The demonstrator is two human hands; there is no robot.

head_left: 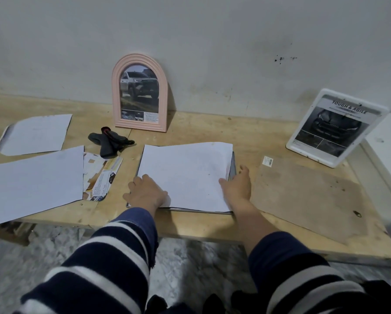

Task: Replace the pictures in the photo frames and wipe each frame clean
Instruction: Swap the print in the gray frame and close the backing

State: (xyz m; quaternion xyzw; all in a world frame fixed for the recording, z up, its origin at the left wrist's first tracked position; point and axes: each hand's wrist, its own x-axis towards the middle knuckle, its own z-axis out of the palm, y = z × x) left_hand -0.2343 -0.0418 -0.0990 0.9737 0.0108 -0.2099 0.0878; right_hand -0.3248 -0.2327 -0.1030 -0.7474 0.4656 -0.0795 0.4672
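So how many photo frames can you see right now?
3: the pink arched frame leaning on the wall, the white frame propped far right, and a dark frame under the sheet between both hands, mostly hidden.

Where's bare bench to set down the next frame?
Bare wood between the pink arched frame and the white frame, behind the sheet both hands hold. Left side is crowded: loose sheets, brochure, scissors. The brown backing board fills the right.
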